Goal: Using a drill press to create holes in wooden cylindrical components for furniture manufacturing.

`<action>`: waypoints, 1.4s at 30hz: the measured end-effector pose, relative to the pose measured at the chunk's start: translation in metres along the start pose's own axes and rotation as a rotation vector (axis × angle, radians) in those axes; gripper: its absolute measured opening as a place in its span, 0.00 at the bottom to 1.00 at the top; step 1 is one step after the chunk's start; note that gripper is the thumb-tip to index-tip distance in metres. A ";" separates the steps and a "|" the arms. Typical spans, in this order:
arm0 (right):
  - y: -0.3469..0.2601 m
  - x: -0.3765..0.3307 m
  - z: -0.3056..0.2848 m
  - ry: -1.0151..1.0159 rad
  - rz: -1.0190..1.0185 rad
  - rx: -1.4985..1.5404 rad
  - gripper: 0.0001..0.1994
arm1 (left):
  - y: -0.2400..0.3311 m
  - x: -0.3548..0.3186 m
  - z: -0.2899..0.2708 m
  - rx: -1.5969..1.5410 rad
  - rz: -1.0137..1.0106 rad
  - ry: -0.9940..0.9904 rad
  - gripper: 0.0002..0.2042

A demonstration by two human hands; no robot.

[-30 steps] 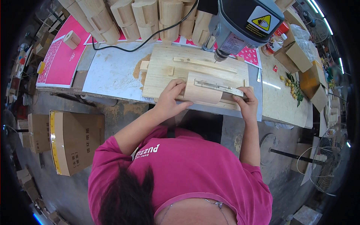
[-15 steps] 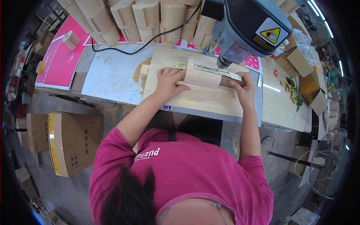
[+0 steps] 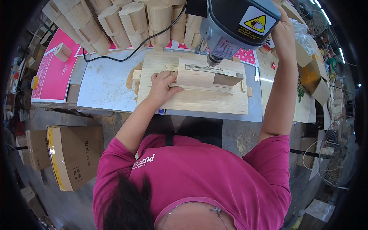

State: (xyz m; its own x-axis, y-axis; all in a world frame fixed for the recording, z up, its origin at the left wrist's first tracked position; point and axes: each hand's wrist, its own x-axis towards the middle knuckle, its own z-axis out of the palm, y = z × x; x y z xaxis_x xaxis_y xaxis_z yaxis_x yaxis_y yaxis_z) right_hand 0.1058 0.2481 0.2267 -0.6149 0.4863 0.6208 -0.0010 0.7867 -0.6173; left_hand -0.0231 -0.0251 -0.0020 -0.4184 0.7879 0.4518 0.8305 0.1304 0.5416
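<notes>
One rounded wooden block, lying lengthwise on a wooden board on your counter, narrow metal strip on top, below the drill press. Your left hand: grip loosely spread, fingers touching the block's left end, not wrapped around it. Your right hand: raised beside the drill press, grip partly hidden, hold cannot be told. Judged status: placement done; drilling here apparently left, finished holes indiscernible.
</notes>
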 end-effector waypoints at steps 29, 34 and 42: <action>-0.002 -0.166 0.043 0.270 -0.173 -0.184 0.09 | -0.003 -0.005 0.009 -0.038 0.015 0.024 0.24; -0.052 -0.055 0.021 0.305 -0.055 -0.188 0.11 | 0.001 -0.002 0.008 0.069 -0.012 0.080 0.25; -0.001 0.011 0.002 0.100 -0.048 -0.324 0.16 | 0.024 0.016 0.029 -0.054 0.021 0.038 0.24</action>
State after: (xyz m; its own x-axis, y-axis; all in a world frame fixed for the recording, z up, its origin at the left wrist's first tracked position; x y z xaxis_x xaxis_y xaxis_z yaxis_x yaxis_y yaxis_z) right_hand 0.0978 0.2524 0.2332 -0.5399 0.4679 0.6996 0.2319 0.8817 -0.4108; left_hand 0.0009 0.0076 -0.0024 -0.4153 0.7665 0.4900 0.8187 0.0800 0.5687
